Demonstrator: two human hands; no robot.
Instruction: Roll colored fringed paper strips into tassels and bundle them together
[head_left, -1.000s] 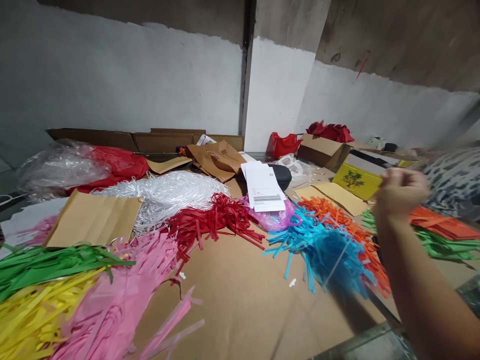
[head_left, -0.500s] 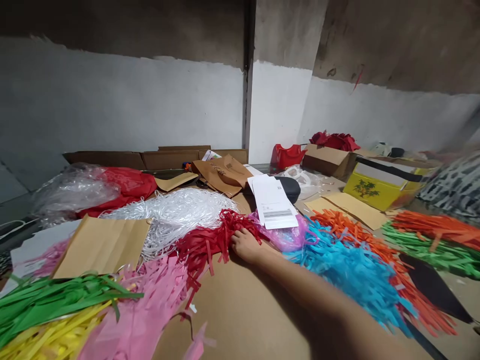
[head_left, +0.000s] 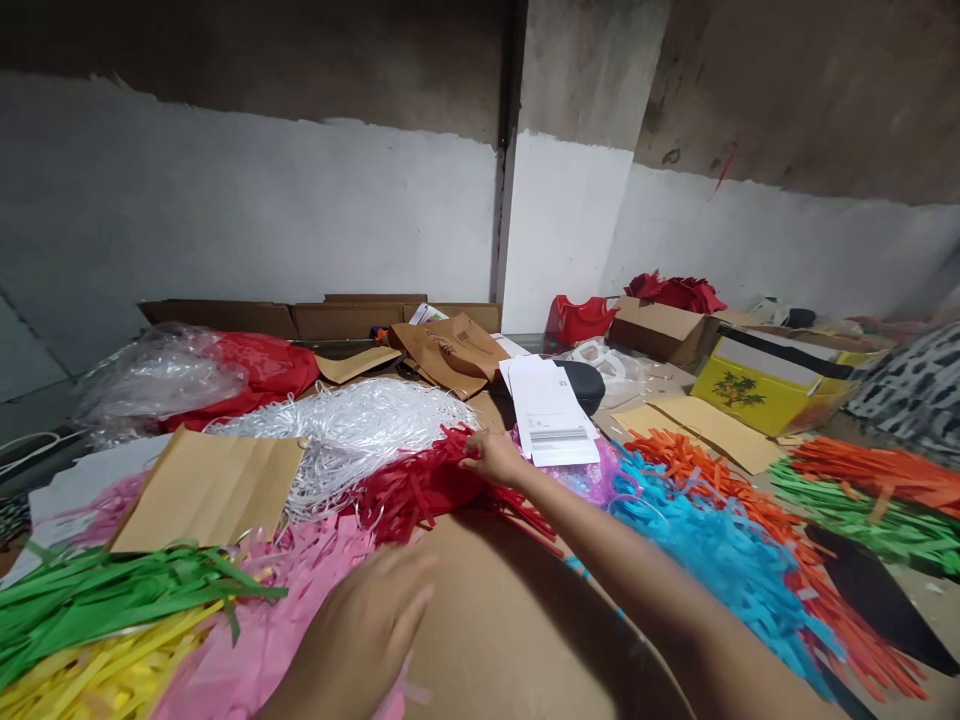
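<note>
My right hand [head_left: 493, 457] reaches to the middle of the table, its fingers closed on the edge of a bundle of red fringe strips [head_left: 424, 487]. Some red strips hang below the wrist. Nearer to me, my left hand [head_left: 379, 615] is blurred, with thumb and fingers apart and nothing visible in it. It hovers over the pink fringe strips [head_left: 330, 555] and the brown cardboard [head_left: 510, 640]. Behind the red bundle lies a heap of white string [head_left: 375, 425]. White printed cards [head_left: 551, 410] rest on a pink plastic bag [head_left: 592, 480] right of my right hand.
Green strips [head_left: 127, 590] and yellow strips [head_left: 112, 670] lie at left, near a brown paper envelope [head_left: 210, 490]. Blue strips [head_left: 705, 540] and orange strips [head_left: 862, 630] spread to the right. A yellow box [head_left: 765, 385] and an open carton [head_left: 664, 330] stand behind. Patterned cloth [head_left: 915, 385] is far right.
My left hand has come into view from below. My right hand has shifted slightly up, and the red strips under it have moved and bunched up. The view has tilted slightly.
</note>
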